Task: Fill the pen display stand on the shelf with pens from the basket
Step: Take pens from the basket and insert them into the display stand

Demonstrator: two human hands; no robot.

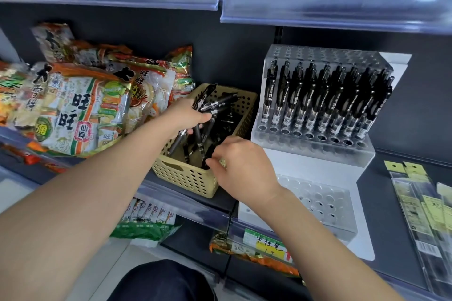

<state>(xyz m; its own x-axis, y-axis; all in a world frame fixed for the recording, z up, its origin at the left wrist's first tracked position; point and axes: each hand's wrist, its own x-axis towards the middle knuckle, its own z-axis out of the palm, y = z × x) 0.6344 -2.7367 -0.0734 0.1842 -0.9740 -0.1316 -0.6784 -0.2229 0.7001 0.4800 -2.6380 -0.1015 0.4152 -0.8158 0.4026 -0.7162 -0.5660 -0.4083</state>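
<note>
Head view, nearest first: what is seen at the front edge of the shelf (381, 190)?

The right hand (241, 168) is seen there. Its fingertips are curled onto one pen (206, 154) at the near right corner of the basket (186, 178). The pen looks pinched, probably so that a single one can be drawn clear of the tangle.

And where is the basket set?

It is set at the shelf's front edge, just left of the display stand (315, 151), so little reach is needed between them. Loose pens (225, 127) are heaped inside.

What is done by the left hand?

A bundle of pens (210, 105) is gripped in the left hand (188, 115) above the basket's far half and fanned out. It is judged to be kept as a ready supply.

How far is the stand filled?

It is placed towards the back of the shelf on a white step. Its middle rows are packed with upright pens (325, 98). The front row of holes is left bare, as are some at the very top. A flat clear block of holes (325, 205) nearer the front edge is also unfilled.

Anything beyond?

Snack bags (80, 110) are piled towards the shelf's left end, just beside the basket.
</note>
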